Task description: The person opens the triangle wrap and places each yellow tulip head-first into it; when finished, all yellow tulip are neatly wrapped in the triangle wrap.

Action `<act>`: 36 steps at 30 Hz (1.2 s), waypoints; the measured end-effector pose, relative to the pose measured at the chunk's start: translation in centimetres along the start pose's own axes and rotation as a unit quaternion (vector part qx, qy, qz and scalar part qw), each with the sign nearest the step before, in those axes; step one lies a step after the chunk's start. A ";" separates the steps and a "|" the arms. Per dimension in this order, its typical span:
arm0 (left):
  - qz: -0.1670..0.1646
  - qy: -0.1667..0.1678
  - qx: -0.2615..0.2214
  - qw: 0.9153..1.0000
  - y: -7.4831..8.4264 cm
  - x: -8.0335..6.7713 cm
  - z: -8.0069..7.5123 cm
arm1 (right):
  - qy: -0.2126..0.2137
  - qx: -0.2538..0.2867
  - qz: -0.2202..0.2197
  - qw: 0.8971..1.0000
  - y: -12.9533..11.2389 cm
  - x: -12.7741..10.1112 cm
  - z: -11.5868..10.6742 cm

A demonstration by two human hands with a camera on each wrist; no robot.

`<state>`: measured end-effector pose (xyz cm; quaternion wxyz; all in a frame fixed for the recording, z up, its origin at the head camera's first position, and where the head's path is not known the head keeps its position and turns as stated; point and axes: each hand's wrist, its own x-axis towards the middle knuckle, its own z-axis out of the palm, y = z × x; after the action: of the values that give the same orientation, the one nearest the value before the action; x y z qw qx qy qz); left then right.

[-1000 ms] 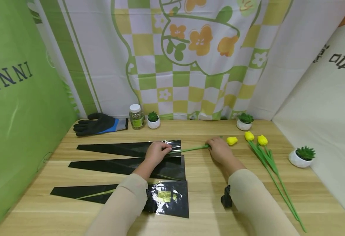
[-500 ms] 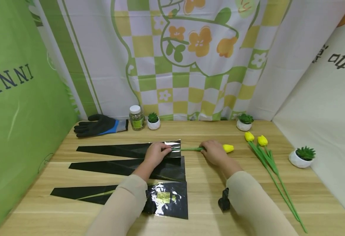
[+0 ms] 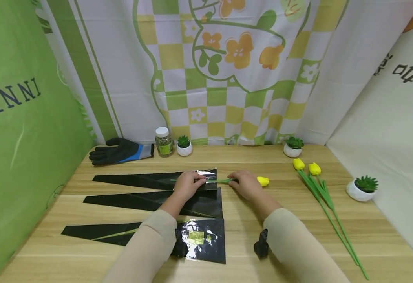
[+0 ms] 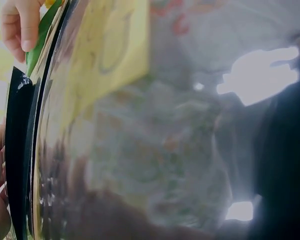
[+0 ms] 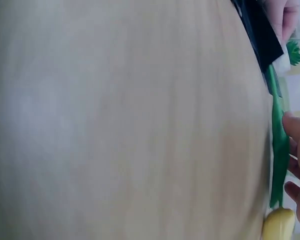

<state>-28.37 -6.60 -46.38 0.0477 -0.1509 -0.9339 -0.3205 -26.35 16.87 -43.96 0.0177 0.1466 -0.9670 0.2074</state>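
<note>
A yellow artificial tulip [image 3: 263,181] lies along the far black flower sleeve [image 3: 136,179], its green stem running into the clear mouth. My left hand [image 3: 186,185] pinches the sleeve near that mouth. Just right of the opening, my right hand [image 3: 246,184] holds the tulip by its leafy stem. The right wrist view shows the green leaf [image 5: 279,145] beside the right fingers, with the bloom below. Past the left hand, the stem's tip shows within the sleeve. Glossy black film fills most of the left wrist view.
Nearer me lie a second black sleeve [image 3: 121,199] and a third one [image 3: 215,243] with a gold label. Two more tulips [image 3: 324,196] rest at the right. A glove [image 3: 118,152], a jar [image 3: 164,143] and small potted plants [image 3: 184,146] stand along the back and right.
My right hand has moved left, sliding the tulip's stem deeper into the far sleeve; the bloom follows toward the mouth. The left hand stays in place.
</note>
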 end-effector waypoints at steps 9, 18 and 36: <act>0.017 0.000 0.019 1.000 0.2 0.0 -0.4 | -0.013 0.108 0.044 0.993 1.9 -1.5 -3.4; 0.006 -0.029 0.022 0.999 0.4 0.1 -1.2 | -0.058 0.123 0.074 0.988 6.2 -3.4 -6.0; 0.000 -0.051 0.026 0.998 0.6 0.1 -1.4 | -0.094 0.165 0.105 0.976 8.2 -3.6 -5.0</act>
<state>-28.26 -6.98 -44.87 0.0042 -0.1652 -0.9433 -0.2879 -25.40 27.06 -42.98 -0.1198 0.0638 -0.9269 0.3499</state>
